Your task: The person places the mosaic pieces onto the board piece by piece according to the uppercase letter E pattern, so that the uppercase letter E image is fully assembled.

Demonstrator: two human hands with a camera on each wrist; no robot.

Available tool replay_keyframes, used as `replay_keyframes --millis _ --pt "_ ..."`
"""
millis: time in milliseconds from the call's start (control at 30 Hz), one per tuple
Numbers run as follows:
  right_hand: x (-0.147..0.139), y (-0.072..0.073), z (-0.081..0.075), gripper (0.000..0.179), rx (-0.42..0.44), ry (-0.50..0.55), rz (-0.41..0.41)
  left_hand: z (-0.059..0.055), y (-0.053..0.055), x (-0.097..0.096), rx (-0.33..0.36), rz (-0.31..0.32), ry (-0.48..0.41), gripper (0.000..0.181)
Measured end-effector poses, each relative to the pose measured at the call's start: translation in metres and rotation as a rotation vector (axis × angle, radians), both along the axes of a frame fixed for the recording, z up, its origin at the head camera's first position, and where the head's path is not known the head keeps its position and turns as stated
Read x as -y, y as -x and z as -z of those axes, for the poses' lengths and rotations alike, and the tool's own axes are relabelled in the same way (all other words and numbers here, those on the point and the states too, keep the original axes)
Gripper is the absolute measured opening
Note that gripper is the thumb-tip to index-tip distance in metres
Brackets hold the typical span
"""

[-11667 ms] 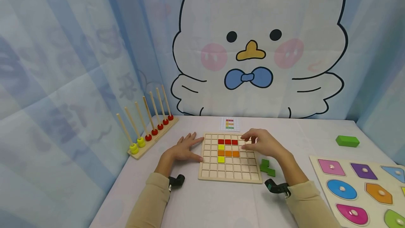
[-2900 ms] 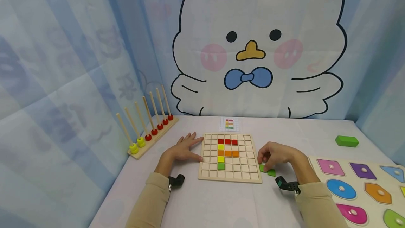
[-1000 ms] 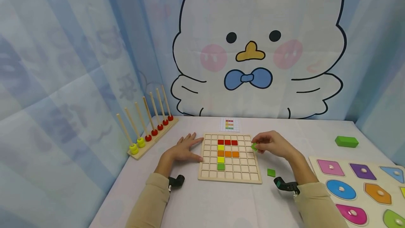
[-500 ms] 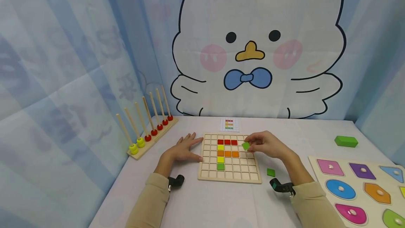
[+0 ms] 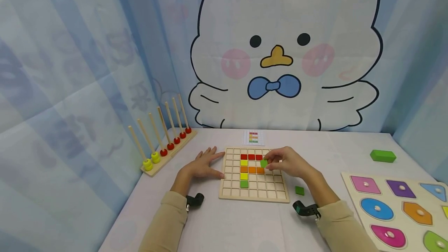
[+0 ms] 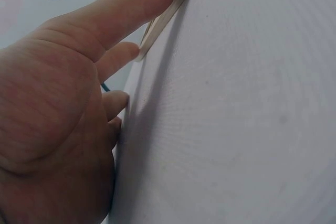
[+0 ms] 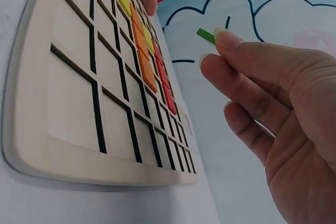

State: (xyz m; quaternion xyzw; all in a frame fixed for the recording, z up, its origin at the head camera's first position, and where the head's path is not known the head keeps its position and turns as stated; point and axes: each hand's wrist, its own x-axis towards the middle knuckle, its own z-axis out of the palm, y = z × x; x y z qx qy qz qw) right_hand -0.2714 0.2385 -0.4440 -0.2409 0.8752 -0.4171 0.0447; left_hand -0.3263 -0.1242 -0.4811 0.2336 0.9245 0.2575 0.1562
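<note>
My right hand [image 5: 288,162] pinches a green square tile [image 7: 206,35] between thumb and fingertip, held above the wooden grid board [image 5: 229,193]. In the head view this tile overlaps the cells just right of the middle, near the right end of the orange row. My left hand [image 5: 202,165] lies with spread fingers at the board's left edge, thumb and index finger touching the frame [image 6: 167,14]. Set in the cells are a row of red tiles [image 5: 250,157], two yellow tiles [image 5: 244,176], a row of orange tiles [image 5: 252,170] and one green tile [image 5: 244,184].
Another green tile [image 5: 299,190] lies right of the board. Behind the board is a card with a coloured pattern [image 5: 253,138]. A bead abacus [image 5: 169,149] stands at left. A green block [image 5: 383,156] and a knobbed shape puzzle board [image 5: 353,189] are at right.
A green tile has come into the lower left of the pattern. My right hand has picked another from beside the board and carried it leftward over the grid. My left hand stays put.
</note>
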Motion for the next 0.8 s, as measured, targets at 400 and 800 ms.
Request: replay_keyframes --millis 400,800 --pt "0.018 0.000 0.010 0.020 0.005 -0.020 -0.096 0.000 0.000 -0.001 0.008 0.002 -0.004 0.095" --pt "0.034 -0.005 0.015 0.016 0.050 -0.076 -0.137 0.000 0.000 -0.001 -0.003 -0.003 0.003 0.095"
